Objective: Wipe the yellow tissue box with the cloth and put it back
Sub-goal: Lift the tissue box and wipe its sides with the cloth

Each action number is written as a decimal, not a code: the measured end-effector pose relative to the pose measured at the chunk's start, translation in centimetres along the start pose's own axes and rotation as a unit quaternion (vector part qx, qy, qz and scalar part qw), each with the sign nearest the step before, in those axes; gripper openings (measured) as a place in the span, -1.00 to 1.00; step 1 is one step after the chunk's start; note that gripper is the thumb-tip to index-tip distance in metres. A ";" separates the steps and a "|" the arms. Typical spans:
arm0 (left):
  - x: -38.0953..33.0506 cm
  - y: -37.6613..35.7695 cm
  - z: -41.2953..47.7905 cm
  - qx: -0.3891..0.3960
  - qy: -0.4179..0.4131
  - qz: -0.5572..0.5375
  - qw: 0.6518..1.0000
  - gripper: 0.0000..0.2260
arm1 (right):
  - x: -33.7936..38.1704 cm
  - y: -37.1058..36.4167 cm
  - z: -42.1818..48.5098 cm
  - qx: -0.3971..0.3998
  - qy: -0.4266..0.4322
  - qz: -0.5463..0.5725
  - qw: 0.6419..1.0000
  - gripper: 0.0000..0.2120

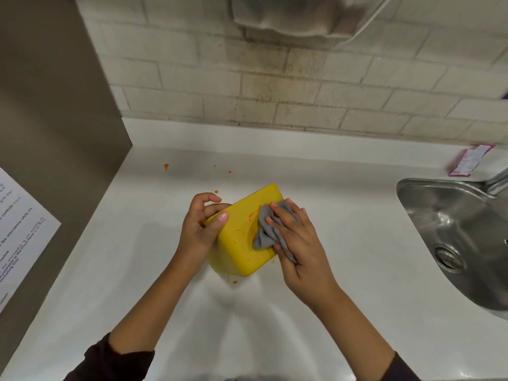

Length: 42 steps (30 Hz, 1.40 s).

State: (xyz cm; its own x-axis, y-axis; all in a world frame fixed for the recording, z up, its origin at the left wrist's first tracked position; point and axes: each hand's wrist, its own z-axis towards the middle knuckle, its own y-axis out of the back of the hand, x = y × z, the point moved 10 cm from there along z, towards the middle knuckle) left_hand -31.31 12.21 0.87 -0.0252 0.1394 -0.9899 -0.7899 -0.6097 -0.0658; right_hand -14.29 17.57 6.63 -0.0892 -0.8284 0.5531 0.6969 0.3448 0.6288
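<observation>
At the far left a brown wall panel (55, 105) stands along the left edge of the white tabletop (110, 270), with a paper sign (19, 229) stuck on it. Little orange spots (166, 166) dot the tabletop toward its back edge.

Next comes the left hand (200, 232). Its grip is curled around the left end of the yellow tissue box (239, 243), thumb on the top face and fingers behind, so it holds the box steady. The box is near the middle of the tabletop and looks tipped up on its near corner, though I cannot tell if it touches the tabletop. Its long side runs from back-right to front-left.

On the box's top face is an orange smear (250, 217), just left of the gray cloth (268, 229). The right hand (297, 243) lies flat on the cloth, fingers mostly straight, pressing it on the right part of the box. That grip is more a press than a pinch.

I think the wiping is partly done, because the smear and some small orange marks are there to see. The dirty patch sits to the left of the cloth, between the two hands, so the right hand is the one that should slide left across the face. More orange drops (235, 282) lie under the near corner of the box.

At the far right a pink packet (467, 160) lies by the back edge, and a metal sink (453, 229) is set in the right side.
</observation>
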 end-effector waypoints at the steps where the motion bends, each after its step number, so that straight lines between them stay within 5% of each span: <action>1: 0.0 -0.1 0.1 0.006 0.005 -0.001 1.000 -0.62 | 0.0 0.4 0.3 -0.006 0.009 0.011 1.000 -0.66; 7: 0.2 -0.1 0.3 0.019 0.029 0.018 0.999 -0.58 | -1.1 0.5 2.3 -0.097 -0.158 0.031 0.982 -0.66; 15: 0.3 0.2 0.2 -0.011 0.019 -0.003 1.000 -0.57 | 1.4 -0.7 2.1 0.047 0.041 -0.010 0.998 -0.64; 23: 0.0 0.2 0.1 -0.023 0.022 0.009 0.999 -0.54 | -1.4 0.3 2.1 -0.082 -0.162 0.075 0.981 -0.59; 26: -0.3 -0.1 0.0 -0.026 0.005 0.002 1.000 -0.55 | 1.4 -1.1 2.7 -0.075 -0.129 0.098 0.984 -0.56; 31: 0.3 0.5 0.5 -0.043 0.009 -0.029 0.999 -0.57 | 3.9 -2.9 0.6 0.059 0.017 0.021 0.998 -0.66; 38: 0.4 0.0 0.0 -0.038 0.029 0.002 0.999 -0.54 | -2.0 0.2 0.7 -0.048 -0.165 0.075 0.982 -0.62; 42: -0.5 -0.5 -0.2 -0.023 0.012 -0.016 1.000 -0.51 | 1.2 -1.7 1.6 -0.038 -0.118 0.000 0.992 -0.67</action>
State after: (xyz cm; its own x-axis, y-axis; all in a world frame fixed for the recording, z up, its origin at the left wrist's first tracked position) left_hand -30.74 12.29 1.41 0.0149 0.1399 -0.9900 -0.7604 -0.6414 -0.1021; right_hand -16.75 16.67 7.15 -0.2480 -0.6983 0.6714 0.7481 0.3023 0.5908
